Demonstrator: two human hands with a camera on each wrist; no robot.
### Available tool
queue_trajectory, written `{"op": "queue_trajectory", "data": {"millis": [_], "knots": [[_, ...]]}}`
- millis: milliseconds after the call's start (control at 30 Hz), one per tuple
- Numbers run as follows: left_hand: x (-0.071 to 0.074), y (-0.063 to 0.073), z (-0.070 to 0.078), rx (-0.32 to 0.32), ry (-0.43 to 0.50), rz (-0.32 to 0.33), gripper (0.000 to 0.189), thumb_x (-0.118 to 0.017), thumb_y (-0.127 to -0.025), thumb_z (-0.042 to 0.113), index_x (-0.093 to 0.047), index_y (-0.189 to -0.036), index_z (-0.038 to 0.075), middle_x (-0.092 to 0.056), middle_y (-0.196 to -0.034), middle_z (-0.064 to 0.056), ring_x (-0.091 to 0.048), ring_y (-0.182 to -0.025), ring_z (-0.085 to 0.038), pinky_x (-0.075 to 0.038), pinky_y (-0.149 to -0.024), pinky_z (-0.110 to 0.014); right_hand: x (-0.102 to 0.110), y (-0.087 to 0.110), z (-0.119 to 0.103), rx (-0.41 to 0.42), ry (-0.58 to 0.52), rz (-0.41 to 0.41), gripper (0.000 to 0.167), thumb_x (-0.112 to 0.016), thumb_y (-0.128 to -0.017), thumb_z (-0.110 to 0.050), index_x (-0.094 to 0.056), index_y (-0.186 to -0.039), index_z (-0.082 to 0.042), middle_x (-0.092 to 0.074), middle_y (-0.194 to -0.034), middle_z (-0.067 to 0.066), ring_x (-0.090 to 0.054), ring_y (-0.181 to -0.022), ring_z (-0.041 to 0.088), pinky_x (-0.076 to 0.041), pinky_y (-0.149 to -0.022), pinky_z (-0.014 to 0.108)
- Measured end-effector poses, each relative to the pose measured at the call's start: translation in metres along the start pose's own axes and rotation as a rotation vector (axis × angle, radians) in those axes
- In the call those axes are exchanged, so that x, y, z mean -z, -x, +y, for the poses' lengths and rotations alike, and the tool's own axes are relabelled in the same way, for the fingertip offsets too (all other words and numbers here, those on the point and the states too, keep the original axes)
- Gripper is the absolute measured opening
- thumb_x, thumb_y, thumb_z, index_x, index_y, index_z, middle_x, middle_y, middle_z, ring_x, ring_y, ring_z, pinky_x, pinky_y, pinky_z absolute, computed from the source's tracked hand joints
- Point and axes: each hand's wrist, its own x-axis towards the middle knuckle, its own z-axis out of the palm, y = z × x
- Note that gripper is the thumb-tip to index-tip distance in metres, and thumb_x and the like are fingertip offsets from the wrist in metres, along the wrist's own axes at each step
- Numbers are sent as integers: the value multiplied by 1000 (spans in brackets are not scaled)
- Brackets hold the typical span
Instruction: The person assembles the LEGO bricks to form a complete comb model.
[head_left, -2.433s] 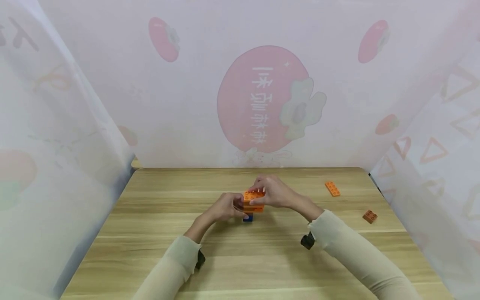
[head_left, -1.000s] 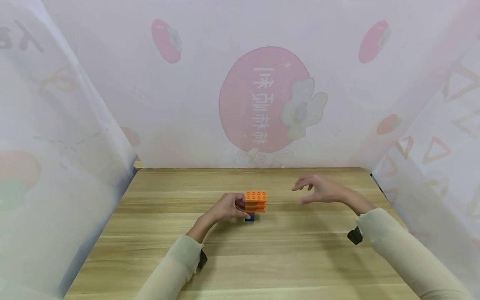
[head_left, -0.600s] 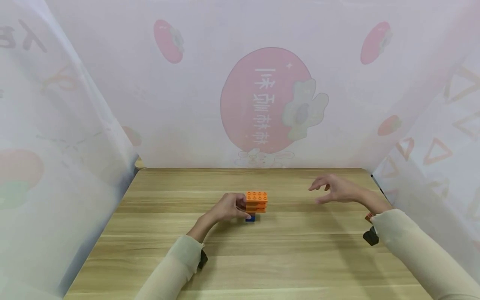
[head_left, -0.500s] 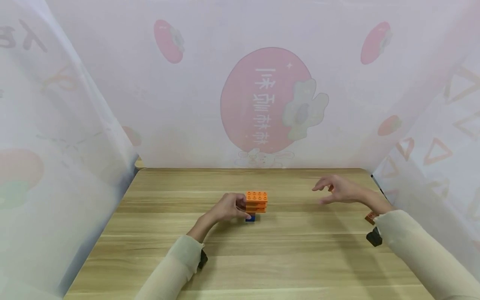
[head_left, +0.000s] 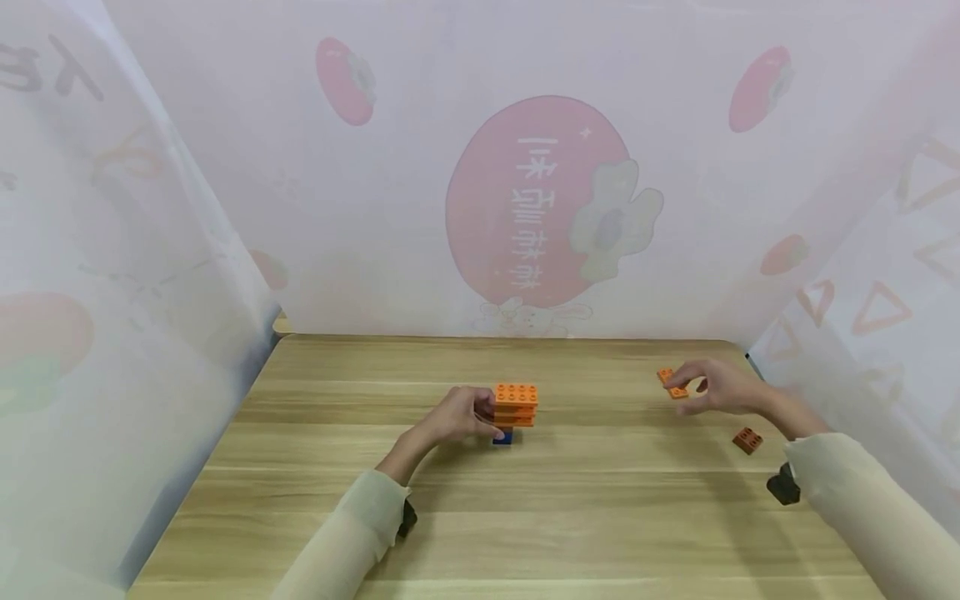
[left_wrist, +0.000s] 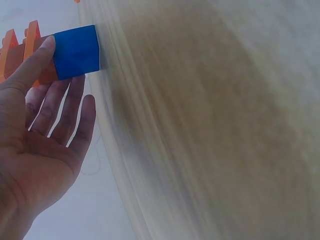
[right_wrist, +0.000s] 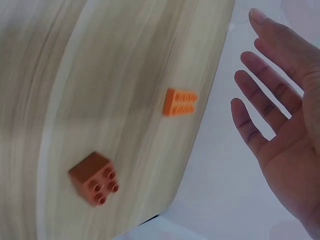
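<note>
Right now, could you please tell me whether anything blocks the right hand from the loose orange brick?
Nothing visible stands between the right hand and the loose orange eight-stud brick; the brown four-stud brick lies off to the side.

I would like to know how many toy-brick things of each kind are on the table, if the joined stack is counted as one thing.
Brick stack with orange and blue pieces: 1
Loose flat orange brick: 1
Loose brown four-stud brick: 1
Total: 3
</note>
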Motion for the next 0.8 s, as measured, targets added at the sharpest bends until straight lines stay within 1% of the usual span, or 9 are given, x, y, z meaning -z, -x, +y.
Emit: {"op": "queue_trajectory", "data": {"millis": [100, 200, 333, 433, 533, 633, 700, 767, 800], "knots": [[0, 0, 0, 4, 3, 0, 29, -92, -82, 6, -68, -97, 8, -78, -98, -3, -75, -91, -14, -63, -81, -28, 2, 7, 8, -10, -8, 2, 41, -89, -88, -26, -77, -121, -5, -73, -124, 15, -67, -111, 38, -60, -85, 54], [0, 0, 0, 9, 3, 0, 29, -92, -82, 7, -68, -97, 8, -78, -98, -2, -74, -91, -14, -63, -82, -29, 5, 13, 16, -18, 10, 3, 43, -88, -89, -26, -76, -122, -2, -73, -124, 16, -68, -110, 38, -61, -84, 54], [0, 0, 0, 14, -8, -1, 29, -93, -82, 9, -69, -98, 9, -77, -98, -1, -74, -92, -14, -62, -83, -29, 7, 23, 27, -47, 9, -4, 45, -89, -88, -26, -75, -123, -1, -73, -125, 16, -67, -111, 39, -61, -84, 55], [0, -1, 0, 14, -16, 2, 29, -93, -82, 10, -69, -98, 9, -77, -98, -1, -74, -92, -13, -62, -83, -30, 7, 29, 36, -58, -11, -15, 46, -89, -88, -24, -74, -123, 2, -72, -126, 19, -66, -112, 42, -60, -85, 57], [0, -1, 0, 12, -23, 3, 29, -93, -82, 10, -69, -98, 9, -77, -98, -1, -73, -91, -13, -62, -83, -29, 7, 34, 42, -64, -13, -21, 45, -88, -88, -22, -74, -123, 3, -72, -125, 21, -66, -112, 43, -60, -84, 57], [0, 0, -1, 10, -23, 2, 29, -93, -82, 10, -69, -98, 9, -77, -97, 0, -73, -90, -13, -62, -82, -29, 7, 40, 48, -76, 4, -26, 44, -88, -88, -20, -74, -123, 3, -71, -126, 21, -67, -111, 42, -61, -84, 51], [-1, 0, -1, 10, -18, 1, 29, -93, -82, 9, -69, -98, 9, -77, -97, 0, -73, -90, -13, -62, -82, -29, 7, 43, 51, -96, 17, -35, 45, -88, -88, -21, -74, -124, 2, -71, -128, 21, -66, -114, 43, -62, -84, 47], [0, 0, -1, 8, -17, 3, 29, -93, -82, 9, -69, -98, 9, -77, -97, 0, -73, -90, -12, -62, -82, -29, 6, 46, 52, -117, 23, -48, 48, -89, -88, -22, -73, -126, 2, -70, -130, 22, -66, -114, 42, -62, -83, 40], [0, 0, 0, 7, -15, 3, 29, -93, -82, 9, -69, -98, 9, -77, -97, 0, -73, -90, -12, -62, -82, -29, 6, 47, 53, -127, 27, -54, 49, -89, -87, -23, -73, -126, 2, -70, -130, 22, -66, -114, 42, -61, -82, 39]]}}
